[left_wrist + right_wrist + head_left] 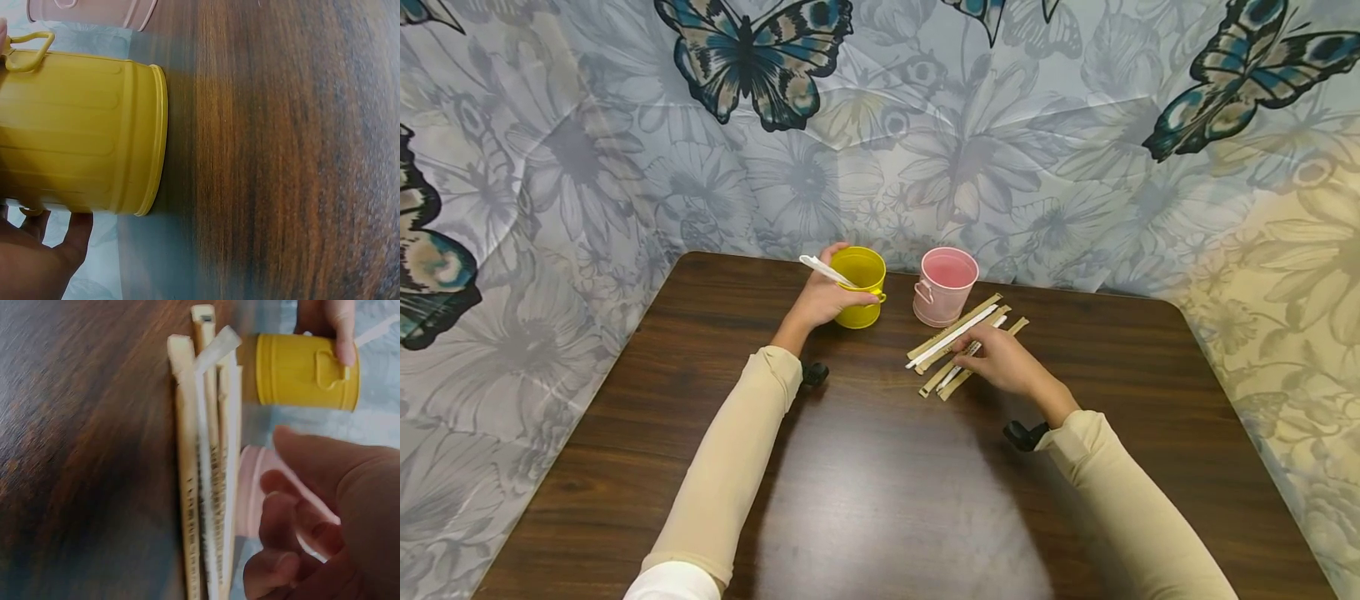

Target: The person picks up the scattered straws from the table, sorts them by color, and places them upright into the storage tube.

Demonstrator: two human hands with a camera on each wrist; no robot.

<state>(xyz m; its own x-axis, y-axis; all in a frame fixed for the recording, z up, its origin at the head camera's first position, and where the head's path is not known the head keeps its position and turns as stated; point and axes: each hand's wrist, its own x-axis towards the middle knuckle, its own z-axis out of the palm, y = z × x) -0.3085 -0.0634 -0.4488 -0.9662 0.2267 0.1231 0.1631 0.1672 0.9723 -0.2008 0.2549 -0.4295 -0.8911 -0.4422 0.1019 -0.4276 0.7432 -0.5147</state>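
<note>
My left hand [822, 298] grips a yellow bucket [859, 318] by its side, the thumb near the rim handle. Long white sticks [820, 266] lean out over the bucket's left rim. In the left wrist view, fingers [78, 234] rest against the bucket's wall. My right hand [1006, 363] hovers over several slim paper-wrapped sticks, some in tan printed sleeves [187, 444], others white [953, 336]. Its thumb and fingers are loosely bent, and the right wrist view shows a gap between them and the sticks. What the wrappers contain is hidden.
A pink bucket [942, 308] with a small side handle stands right of the yellow one, close behind the sticks. The dark wooden table [880, 500] ends at a butterfly-print cloth [820, 183] hanging behind it. Black straps or cameras [1025, 435] sit at both wrists.
</note>
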